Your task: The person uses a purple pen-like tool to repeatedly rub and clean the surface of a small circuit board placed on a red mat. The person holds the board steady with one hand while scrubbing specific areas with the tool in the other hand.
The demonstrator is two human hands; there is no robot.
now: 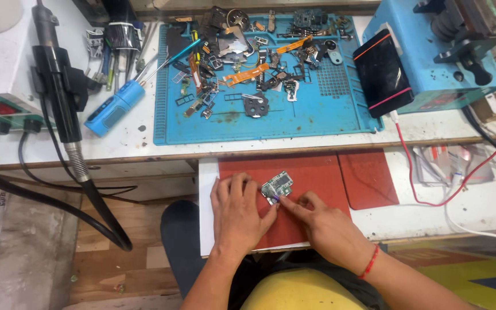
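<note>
A: Left hand [237, 215]?

B: Flat on the red mat [302, 172], palm down, fingers loosely spread, fingertips pressing against the left edge of a small circuit board [277, 186]. Not curled around anything, only bracing it.

A: Right hand [324, 225]?

B: Mostly closed, index finger and thumb pinched at the board's lower right corner. Something thin and purple at the fingertips; too small to tell what. Red thread band [369, 263] on that wrist.

A: Position of the board?

B: Lying tilted on the red mat, between the 2 hands, near the mat's middle, on the pull-out shelf below the main bench.

A: Further back?

B: Blue work mat [271, 123] on the white bench, strewn with small metal brackets, orange flex cables and dark phone parts. Blue-handled tool [116, 106] just left of it, lying at a slant. Dark phone [382, 70] with red-edged sides, leaning across the mat's right border against a blue machine [431, 63].

A: Left side?

B: Black hot-air handpiece [58, 80] standing upright in front of a white station [1, 86], thick black hose [96, 209] running down from it past the bench edge. Red wire [426, 183] and white cable trailing across the shelf at right.
</note>
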